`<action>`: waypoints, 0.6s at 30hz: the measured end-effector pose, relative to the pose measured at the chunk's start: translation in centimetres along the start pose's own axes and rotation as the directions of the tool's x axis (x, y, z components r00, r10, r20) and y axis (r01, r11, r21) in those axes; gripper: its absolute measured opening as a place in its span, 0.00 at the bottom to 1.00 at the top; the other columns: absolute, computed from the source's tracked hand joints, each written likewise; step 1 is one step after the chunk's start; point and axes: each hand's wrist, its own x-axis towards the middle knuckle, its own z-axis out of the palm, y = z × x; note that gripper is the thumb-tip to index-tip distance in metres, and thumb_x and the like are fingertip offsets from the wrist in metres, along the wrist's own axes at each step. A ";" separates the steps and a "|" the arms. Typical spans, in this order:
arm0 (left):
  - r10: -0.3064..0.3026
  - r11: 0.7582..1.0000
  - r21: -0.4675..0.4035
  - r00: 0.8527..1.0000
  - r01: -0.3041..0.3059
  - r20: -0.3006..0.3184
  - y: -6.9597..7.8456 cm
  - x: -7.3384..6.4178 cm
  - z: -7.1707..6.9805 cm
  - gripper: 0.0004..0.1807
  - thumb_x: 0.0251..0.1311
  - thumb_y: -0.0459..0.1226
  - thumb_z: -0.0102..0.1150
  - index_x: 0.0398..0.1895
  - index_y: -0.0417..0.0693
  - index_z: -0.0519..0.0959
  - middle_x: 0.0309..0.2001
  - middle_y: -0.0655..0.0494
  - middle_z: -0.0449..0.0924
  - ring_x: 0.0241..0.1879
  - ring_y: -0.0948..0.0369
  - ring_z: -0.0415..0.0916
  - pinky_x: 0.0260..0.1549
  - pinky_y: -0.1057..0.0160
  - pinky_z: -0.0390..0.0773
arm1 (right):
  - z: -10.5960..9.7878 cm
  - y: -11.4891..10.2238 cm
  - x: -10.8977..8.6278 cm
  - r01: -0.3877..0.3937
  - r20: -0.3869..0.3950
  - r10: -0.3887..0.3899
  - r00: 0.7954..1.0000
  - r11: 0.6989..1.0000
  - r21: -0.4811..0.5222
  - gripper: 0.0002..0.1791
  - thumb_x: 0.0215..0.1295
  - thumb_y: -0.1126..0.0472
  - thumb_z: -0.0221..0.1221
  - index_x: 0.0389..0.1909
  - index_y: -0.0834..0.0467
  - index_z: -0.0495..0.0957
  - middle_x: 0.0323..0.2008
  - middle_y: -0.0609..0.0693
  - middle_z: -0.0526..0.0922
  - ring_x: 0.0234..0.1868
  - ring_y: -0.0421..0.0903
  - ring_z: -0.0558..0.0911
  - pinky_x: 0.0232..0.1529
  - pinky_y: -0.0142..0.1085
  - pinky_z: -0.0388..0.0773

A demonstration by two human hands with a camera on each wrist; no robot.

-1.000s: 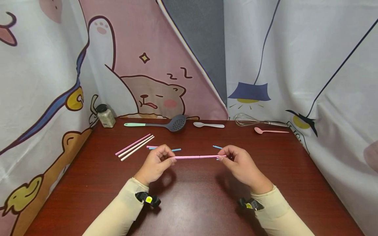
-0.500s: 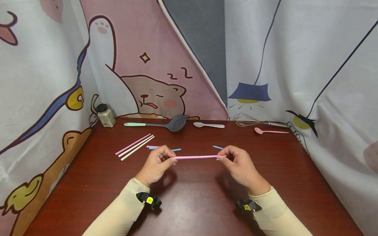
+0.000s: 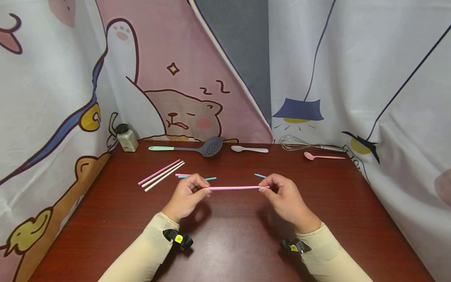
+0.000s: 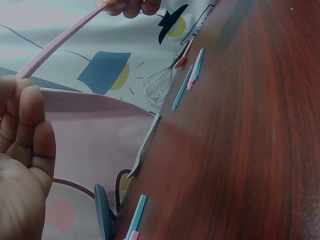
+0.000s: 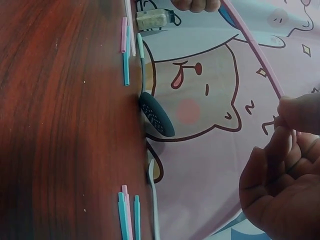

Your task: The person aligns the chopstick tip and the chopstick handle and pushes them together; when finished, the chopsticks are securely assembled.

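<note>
Both hands hold a thin pink stick (image 3: 229,188) level above the table, one at each end. My left hand (image 3: 186,197) pinches its left end between thumb and fingers; my right hand (image 3: 287,201) pinches the right end the same way. A faint joint line crosses the stick near its middle. Beyond the left hand lie a short blue stick (image 3: 210,178) and a pink stick (image 3: 180,175), partly hidden in the head view. Beyond the right hand, two short blue sticks (image 5: 137,215) and a pink one (image 5: 126,212) lie side by side in the right wrist view.
One long pink and two cream sticks (image 3: 163,177) lie at left. Along the back stand or lie a black-lidded jar (image 3: 127,139), a slotted skimmer (image 3: 211,147), a white spoon (image 3: 249,149), a whisk (image 3: 296,143) and a pink spoon (image 3: 322,156). Printed curtains enclose the table.
The dark notch at the pink stick's middle has faded to a faint line. My right hand and forearm have shifted slightly left; my left hand stays nearly still.
</note>
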 end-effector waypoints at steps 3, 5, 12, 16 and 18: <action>-0.003 1.000 0.009 1.000 0.003 0.002 -0.1 0.0 -0.1 0.04 0.63 0.20 0.62 0.33 0.30 0.76 0.34 0.62 0.84 0.32 0.68 0.83 0.30 0.68 0.82 | 0.0 0.1 0.1 -0.001 0.005 0.001 1.000 1.000 0.003 0.06 0.64 0.74 0.67 0.34 0.61 0.84 0.26 0.48 0.82 0.28 0.37 0.76 0.29 0.30 0.74; -0.007 1.000 0.021 1.000 0.007 -0.002 -0.2 0.0 -0.3 0.05 0.62 0.20 0.63 0.33 0.31 0.77 0.34 0.61 0.84 0.32 0.68 0.83 0.30 0.68 0.82 | 0.0 0.1 0.1 0.005 0.009 -0.005 1.000 1.000 0.006 0.05 0.65 0.73 0.67 0.35 0.62 0.84 0.26 0.48 0.82 0.28 0.37 0.76 0.28 0.30 0.74; -0.032 0.998 0.048 0.999 0.033 -0.015 -0.7 0.2 -1.1 0.06 0.62 0.18 0.62 0.34 0.31 0.77 0.32 0.59 0.84 0.31 0.67 0.83 0.30 0.69 0.81 | 0.2 0.6 0.3 -0.017 0.042 0.017 0.999 1.000 -0.003 0.05 0.66 0.69 0.69 0.36 0.57 0.86 0.28 0.47 0.83 0.28 0.38 0.75 0.27 0.31 0.72; -0.045 0.997 0.066 0.999 0.046 -0.019 -1.0 0.2 -2.0 0.06 0.61 0.19 0.63 0.33 0.33 0.77 0.31 0.58 0.84 0.31 0.66 0.82 0.31 0.69 0.81 | 0.2 1.3 0.5 -0.044 0.047 0.045 0.998 0.999 -0.013 0.04 0.67 0.69 0.68 0.37 0.57 0.87 0.28 0.49 0.84 0.28 0.38 0.75 0.28 0.31 0.72; -0.047 0.996 0.079 0.998 0.049 -0.033 -1.3 0.3 -2.7 0.06 0.61 0.19 0.63 0.33 0.33 0.77 0.31 0.57 0.84 0.33 0.66 0.82 0.34 0.69 0.82 | 0.0 1.7 0.6 -0.054 0.038 0.054 0.998 0.998 -0.016 0.03 0.68 0.70 0.67 0.38 0.59 0.87 0.29 0.50 0.85 0.28 0.38 0.76 0.28 0.31 0.73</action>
